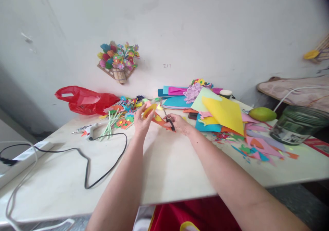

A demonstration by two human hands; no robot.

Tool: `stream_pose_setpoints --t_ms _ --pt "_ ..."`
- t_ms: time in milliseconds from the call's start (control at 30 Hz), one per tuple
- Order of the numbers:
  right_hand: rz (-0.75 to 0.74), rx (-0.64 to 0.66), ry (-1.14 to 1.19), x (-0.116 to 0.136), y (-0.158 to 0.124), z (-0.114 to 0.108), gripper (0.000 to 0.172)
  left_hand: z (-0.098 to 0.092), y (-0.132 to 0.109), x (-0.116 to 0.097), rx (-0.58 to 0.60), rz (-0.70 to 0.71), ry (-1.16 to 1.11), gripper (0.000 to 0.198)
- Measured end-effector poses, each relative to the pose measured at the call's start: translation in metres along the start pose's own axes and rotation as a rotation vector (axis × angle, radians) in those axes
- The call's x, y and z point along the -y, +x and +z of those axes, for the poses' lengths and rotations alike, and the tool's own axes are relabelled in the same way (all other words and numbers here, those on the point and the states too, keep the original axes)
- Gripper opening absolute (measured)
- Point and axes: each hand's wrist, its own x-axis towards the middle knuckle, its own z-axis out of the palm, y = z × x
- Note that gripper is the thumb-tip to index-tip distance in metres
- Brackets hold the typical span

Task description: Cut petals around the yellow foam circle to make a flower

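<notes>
Over the middle of the table (159, 169), my left hand (141, 121) pinches an orange and yellow foam piece (154, 115) by its left end. My right hand (180, 123) is closed on the black handles of a pair of scissors (167, 117). The blades point up and to the left, meeting the foam piece. Both forearms reach in from the near edge.
A glue gun (89, 131) lies at the left with its black cord (102, 162) looping toward a power strip (23, 155). Also there: a red plastic bag (84, 100), foam flowers and green sticks (120, 114), stacked coloured sheets (221, 111), a green mango (262, 114), a jar (298, 125).
</notes>
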Motion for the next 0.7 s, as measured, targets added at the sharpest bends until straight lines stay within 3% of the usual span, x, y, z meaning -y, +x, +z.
stream_pose_setpoints --t_ms 133,200,267,367,500,700 --pt "-0.051 -0.076 0.033 0.000 0.001 -0.001 0.043 -0.005 0.005 0.004 -0.215 0.274 0.060 0.061" --pt "-0.077 -0.097 0.068 0.002 0.001 -0.001 0.044 -0.011 0.011 0.012 -0.284 0.173 0.003 0.055" --pt "-0.090 -0.106 0.094 0.003 0.000 -0.001 0.044 -0.017 0.017 0.021 -0.204 -0.067 -0.079 0.053" --pt "-0.102 -0.101 0.112 0.004 0.000 0.000 0.044 -0.019 0.018 0.032 0.065 -0.321 -0.185 0.060" --pt "-0.078 -0.037 0.115 0.002 -0.001 0.002 0.046 -0.011 0.007 0.032 0.373 -0.247 -0.293 0.055" --pt "-0.069 0.061 0.059 -0.003 -0.002 0.008 0.043 0.000 -0.001 0.021 0.329 -0.167 -0.382 0.047"
